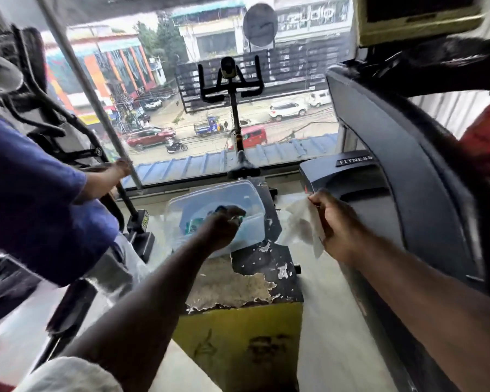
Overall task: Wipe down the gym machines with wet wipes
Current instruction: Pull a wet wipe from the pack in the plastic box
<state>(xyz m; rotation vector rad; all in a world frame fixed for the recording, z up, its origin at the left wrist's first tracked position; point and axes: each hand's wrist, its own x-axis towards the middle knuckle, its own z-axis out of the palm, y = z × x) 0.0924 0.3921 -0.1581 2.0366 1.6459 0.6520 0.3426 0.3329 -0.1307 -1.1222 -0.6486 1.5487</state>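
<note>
My right hand (337, 222) pinches a white wet wipe (303, 224) that hangs crumpled beside the dark treadmill (393, 154) marked FITNESS. My left hand (224, 226) reaches into a clear plastic tub (246, 193) and curls round a blue-green wipes packet (195, 223); its fingertips are partly hidden by the packet. The tub stands on a worn yellow box with peeling black top (269, 267).
A person in a blue shirt (34, 193) sits on a machine at the left, one hand on a bar. A spin bike's handlebars (229, 86) stand before the big window. Pale floor shows between the box and the treadmill.
</note>
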